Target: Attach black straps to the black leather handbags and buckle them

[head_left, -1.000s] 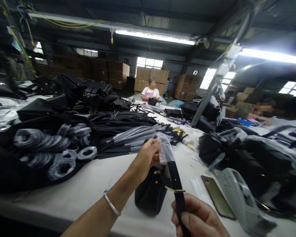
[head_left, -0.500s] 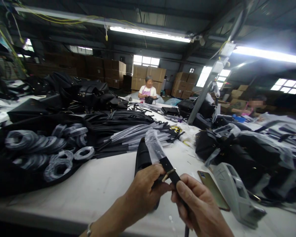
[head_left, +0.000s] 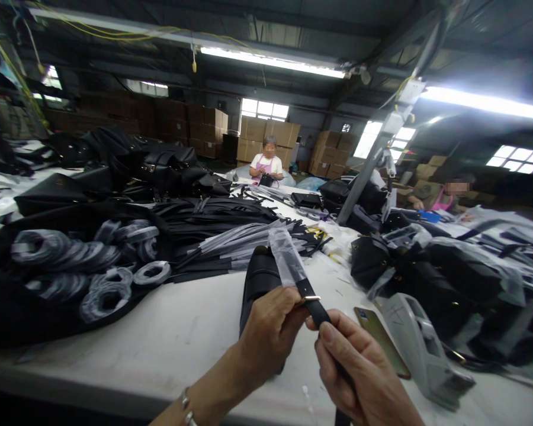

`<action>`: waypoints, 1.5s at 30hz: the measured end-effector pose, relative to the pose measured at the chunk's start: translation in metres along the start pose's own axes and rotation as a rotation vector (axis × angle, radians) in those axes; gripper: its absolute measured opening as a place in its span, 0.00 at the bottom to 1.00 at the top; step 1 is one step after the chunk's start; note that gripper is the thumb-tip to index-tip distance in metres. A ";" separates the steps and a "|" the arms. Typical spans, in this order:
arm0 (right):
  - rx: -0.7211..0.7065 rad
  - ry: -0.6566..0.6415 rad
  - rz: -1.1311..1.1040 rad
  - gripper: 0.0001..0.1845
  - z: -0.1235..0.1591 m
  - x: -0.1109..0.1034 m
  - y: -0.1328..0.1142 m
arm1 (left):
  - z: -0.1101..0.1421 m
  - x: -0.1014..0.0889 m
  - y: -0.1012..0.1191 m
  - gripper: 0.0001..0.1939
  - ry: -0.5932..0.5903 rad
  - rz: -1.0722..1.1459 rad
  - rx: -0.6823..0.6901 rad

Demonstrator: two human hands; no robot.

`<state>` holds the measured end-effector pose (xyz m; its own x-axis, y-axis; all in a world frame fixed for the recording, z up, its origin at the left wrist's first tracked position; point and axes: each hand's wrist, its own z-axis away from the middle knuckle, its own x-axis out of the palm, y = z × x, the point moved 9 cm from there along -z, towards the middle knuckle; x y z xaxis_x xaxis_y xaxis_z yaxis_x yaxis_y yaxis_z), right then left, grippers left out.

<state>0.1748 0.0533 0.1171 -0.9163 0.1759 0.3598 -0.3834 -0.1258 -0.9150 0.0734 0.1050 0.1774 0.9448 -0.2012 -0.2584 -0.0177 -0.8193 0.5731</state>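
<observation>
Flat black strap, tip in clear film (head_left: pixel 313 306): above the tabletop's (head_left: pixel 173 340) near edge, slanting far-left to near-right.
Right hand (head_left: pixel 359 361): we pinch the strap below its gold metal buckle (head_left: pixel 311 298).
Left hand (head_left: pixel 269 325): nearer, touching the buckle; whether clamped, we cannot tell.
Blocking: our left hand partly covers a black rounded bag (head_left: pixel 261 273).

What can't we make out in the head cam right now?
Head view:
1. Lower end of the black strap: behind the right hand or past the bottom edge.
2. What the left hand grips near the buckle: hidden by its own fingers.
3. Part of the black bag: covered by that hand.
4. Dark item with the far person: too small for detail.
</observation>
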 end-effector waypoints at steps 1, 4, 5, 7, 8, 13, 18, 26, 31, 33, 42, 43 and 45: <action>-0.003 -0.005 -0.001 0.22 0.000 -0.001 0.001 | -0.001 0.000 -0.002 0.10 0.013 0.011 -0.019; 0.019 -0.031 0.011 0.27 0.002 -0.002 0.005 | -0.003 -0.003 -0.008 0.09 0.048 0.030 -0.074; 0.030 -0.039 0.015 0.28 0.003 -0.002 0.007 | -0.003 -0.003 -0.009 0.08 0.049 0.038 -0.084; 0.040 -0.046 0.013 0.31 0.006 -0.002 0.010 | -0.003 -0.002 -0.011 0.08 0.040 0.057 -0.097; 0.040 -0.038 0.008 0.32 0.007 -0.002 0.010 | -0.004 -0.001 -0.012 0.07 0.033 0.068 -0.104; 0.025 0.018 -0.018 0.31 0.016 0.001 0.009 | -0.005 -0.002 -0.016 0.07 0.030 0.108 -0.163; -0.007 -0.016 0.041 0.31 0.011 0.005 0.001 | -0.003 0.002 -0.015 0.07 -0.021 0.127 -0.172; -0.056 -0.010 -0.018 0.20 -0.003 0.014 -0.008 | 0.006 0.001 -0.019 0.07 0.012 0.056 -0.206; -0.088 -0.017 0.010 0.20 -0.005 0.015 -0.008 | 0.004 0.000 -0.020 0.08 -0.019 0.085 -0.192; -0.086 -0.013 0.032 0.20 -0.006 0.013 -0.008 | 0.003 0.000 -0.018 0.09 -0.039 0.102 -0.173; -0.089 0.023 0.097 0.22 -0.007 0.007 -0.008 | 0.004 0.000 -0.015 0.11 -0.044 0.016 -0.140; -0.091 0.030 0.110 0.22 -0.008 0.006 -0.008 | 0.004 0.000 -0.014 0.12 -0.051 -0.001 -0.130; -0.090 0.033 0.122 0.22 -0.008 0.003 -0.007 | 0.003 0.001 -0.011 0.13 -0.060 -0.039 -0.103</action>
<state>0.1755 0.0628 0.1231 -0.9504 0.1973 0.2403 -0.2563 -0.0601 -0.9647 0.0739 0.1125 0.1682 0.9228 -0.2049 -0.3262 0.0552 -0.7679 0.6382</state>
